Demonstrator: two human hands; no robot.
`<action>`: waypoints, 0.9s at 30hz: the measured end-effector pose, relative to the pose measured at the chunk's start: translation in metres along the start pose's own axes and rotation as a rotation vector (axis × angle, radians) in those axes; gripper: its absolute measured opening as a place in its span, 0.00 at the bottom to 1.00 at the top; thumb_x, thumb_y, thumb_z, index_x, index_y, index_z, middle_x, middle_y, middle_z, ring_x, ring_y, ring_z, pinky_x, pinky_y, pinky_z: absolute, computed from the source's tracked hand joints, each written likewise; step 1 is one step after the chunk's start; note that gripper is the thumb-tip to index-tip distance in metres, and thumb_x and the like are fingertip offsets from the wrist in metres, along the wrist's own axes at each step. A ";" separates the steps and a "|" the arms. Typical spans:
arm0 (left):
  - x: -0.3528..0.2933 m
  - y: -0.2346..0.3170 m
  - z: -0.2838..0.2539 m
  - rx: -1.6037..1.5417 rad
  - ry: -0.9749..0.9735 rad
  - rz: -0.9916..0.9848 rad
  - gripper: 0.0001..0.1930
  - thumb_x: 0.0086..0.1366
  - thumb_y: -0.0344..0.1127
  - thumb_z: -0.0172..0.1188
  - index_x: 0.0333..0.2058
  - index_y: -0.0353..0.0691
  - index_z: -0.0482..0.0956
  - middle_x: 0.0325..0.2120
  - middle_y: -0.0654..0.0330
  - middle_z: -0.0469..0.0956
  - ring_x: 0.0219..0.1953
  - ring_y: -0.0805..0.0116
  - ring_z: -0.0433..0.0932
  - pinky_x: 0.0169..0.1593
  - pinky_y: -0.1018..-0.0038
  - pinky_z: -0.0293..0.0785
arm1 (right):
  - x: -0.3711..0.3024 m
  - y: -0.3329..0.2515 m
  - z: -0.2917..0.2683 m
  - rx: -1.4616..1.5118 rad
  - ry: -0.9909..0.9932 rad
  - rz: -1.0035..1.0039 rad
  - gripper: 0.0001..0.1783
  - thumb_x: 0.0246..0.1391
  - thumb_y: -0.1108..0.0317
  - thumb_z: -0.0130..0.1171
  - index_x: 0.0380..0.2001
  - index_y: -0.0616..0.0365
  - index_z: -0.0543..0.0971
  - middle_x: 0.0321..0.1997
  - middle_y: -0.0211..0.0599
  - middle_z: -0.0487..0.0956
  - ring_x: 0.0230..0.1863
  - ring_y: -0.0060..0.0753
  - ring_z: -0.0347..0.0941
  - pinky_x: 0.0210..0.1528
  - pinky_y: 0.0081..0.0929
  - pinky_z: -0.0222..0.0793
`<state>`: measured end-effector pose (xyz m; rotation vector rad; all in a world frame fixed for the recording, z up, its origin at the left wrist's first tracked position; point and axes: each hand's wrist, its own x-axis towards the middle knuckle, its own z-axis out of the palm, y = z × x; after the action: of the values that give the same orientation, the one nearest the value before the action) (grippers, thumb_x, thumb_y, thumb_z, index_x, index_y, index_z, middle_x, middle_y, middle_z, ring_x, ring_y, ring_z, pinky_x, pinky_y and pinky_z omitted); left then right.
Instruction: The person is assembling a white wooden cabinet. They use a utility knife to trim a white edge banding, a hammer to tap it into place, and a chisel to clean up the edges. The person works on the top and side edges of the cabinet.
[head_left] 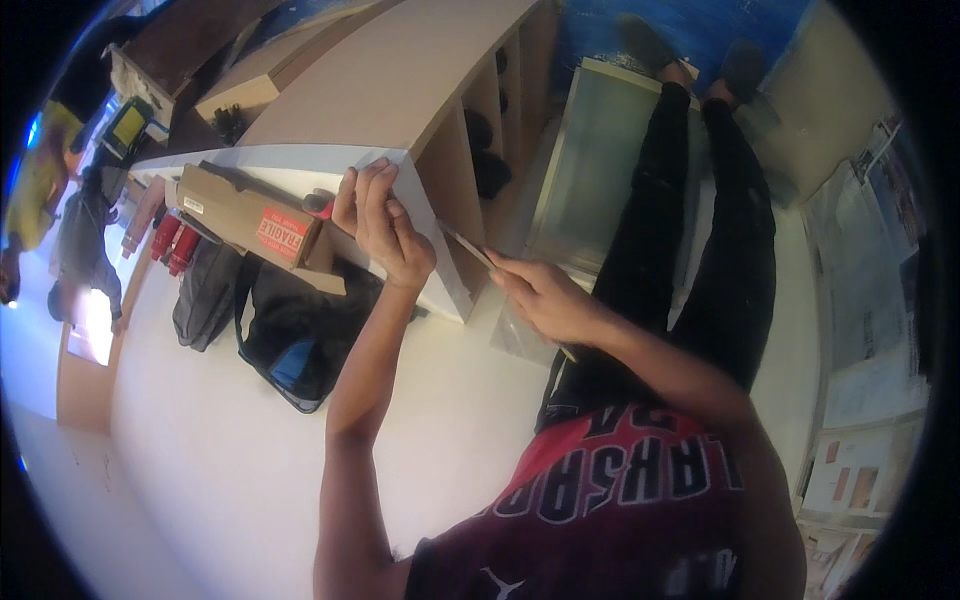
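Note:
My left hand point(385, 225) is raised at the corner of a wooden shelf unit point(380, 75), its fingers loosely bent and apart over the white edge panel point(440, 245). I see nothing held in it; whether the fingertips press on the panel is hard to tell. A small red and black object point(318, 204) shows just beside these fingers, its kind unclear. In my right hand point(545, 298) is a long thin flat strip point(468, 246), pinched between thumb and fingers. One end points toward the panel's corner; the other emerges below the hand.
A cardboard box point(230, 215) with a red label sits left of my left hand. Below it are a black backpack point(305, 315) and a grey bag point(207, 300). Red bottles point(175, 245) stand farther left, near people. A pale framed panel point(600, 150) lies beside my legs.

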<state>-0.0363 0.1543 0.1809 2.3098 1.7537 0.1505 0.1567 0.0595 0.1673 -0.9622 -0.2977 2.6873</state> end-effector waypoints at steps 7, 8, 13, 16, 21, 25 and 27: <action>0.003 0.007 0.001 -0.072 0.049 0.009 0.16 0.70 0.30 0.43 0.48 0.31 0.77 0.46 0.46 0.80 0.61 0.50 0.65 0.66 0.61 0.51 | 0.040 0.043 0.041 0.071 0.197 -0.213 0.25 0.71 0.61 0.45 0.65 0.64 0.65 0.27 0.32 0.65 0.27 0.23 0.63 0.29 0.24 0.62; 0.003 0.007 0.001 -0.057 0.042 -0.007 0.17 0.72 0.34 0.42 0.50 0.31 0.77 0.48 0.47 0.79 0.61 0.50 0.64 0.66 0.59 0.51 | 0.045 0.033 0.043 0.104 0.176 -0.149 0.25 0.71 0.60 0.46 0.63 0.66 0.67 0.31 0.38 0.68 0.32 0.27 0.65 0.34 0.27 0.64; -0.021 0.034 -0.009 -0.216 0.021 -0.211 0.33 0.70 0.46 0.53 0.65 0.31 0.59 0.66 0.43 0.59 0.69 0.45 0.53 0.70 0.56 0.46 | 0.020 0.025 0.019 -0.078 0.080 -0.045 0.23 0.71 0.61 0.45 0.62 0.63 0.68 0.51 0.62 0.78 0.56 0.53 0.75 0.56 0.38 0.69; -0.052 0.090 -0.034 -0.020 -0.289 -0.503 0.53 0.59 0.51 0.68 0.70 0.30 0.43 0.72 0.43 0.44 0.71 0.43 0.48 0.71 0.53 0.43 | 0.007 0.054 0.026 -0.024 0.154 -0.227 0.24 0.71 0.61 0.43 0.67 0.55 0.63 0.41 0.52 0.82 0.42 0.46 0.79 0.47 0.39 0.73; -0.087 0.081 -0.033 -0.038 -0.300 -0.959 0.58 0.54 0.53 0.73 0.68 0.23 0.45 0.70 0.36 0.46 0.73 0.45 0.45 0.72 0.59 0.44 | -0.023 0.036 0.025 0.198 0.025 0.011 0.26 0.72 0.62 0.43 0.68 0.59 0.62 0.22 0.33 0.72 0.18 0.17 0.65 0.27 0.22 0.68; -0.079 0.079 -0.028 -0.098 -0.318 -1.095 0.59 0.54 0.55 0.73 0.67 0.18 0.46 0.69 0.32 0.46 0.74 0.46 0.43 0.73 0.65 0.43 | -0.022 0.041 0.018 0.176 0.014 -0.050 0.26 0.72 0.63 0.43 0.68 0.64 0.61 0.20 0.29 0.67 0.19 0.14 0.60 0.25 0.21 0.63; -0.079 0.081 -0.028 -0.116 -0.326 -1.126 0.60 0.53 0.55 0.73 0.67 0.18 0.45 0.69 0.32 0.46 0.74 0.46 0.43 0.73 0.64 0.43 | -0.030 0.035 0.023 0.153 0.058 -0.025 0.26 0.72 0.63 0.43 0.68 0.63 0.61 0.21 0.28 0.66 0.20 0.15 0.58 0.24 0.22 0.62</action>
<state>0.0118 0.0617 0.2328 0.9192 2.4281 -0.2952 0.1580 0.0146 0.1927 -0.9814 -0.0898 2.6099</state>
